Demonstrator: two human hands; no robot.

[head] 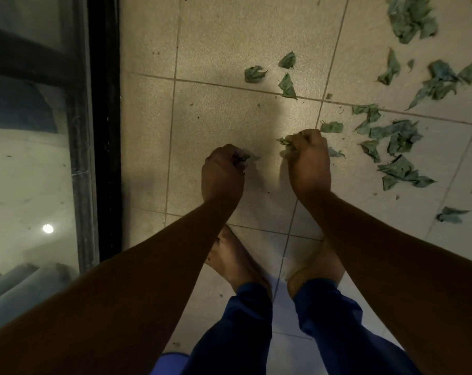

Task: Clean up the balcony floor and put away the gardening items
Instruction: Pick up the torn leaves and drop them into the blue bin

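Note:
Green leaf scraps (397,139) lie scattered over the beige tiled balcony floor (229,50), mostly to the right. My right hand (307,161) is curled low over the floor and grips a few leaf bits that stick out at its left. My left hand (222,171) is also curled, with a small green piece pinched at its fingertips. Both hands hover near the middle of the tiles, left of the main litter.
A black door frame (105,125) and a glass pane (26,171) run along the left side. My bare feet (237,263) and blue trousers (229,334) are below the hands. A blue object's edge (172,364) shows at the bottom.

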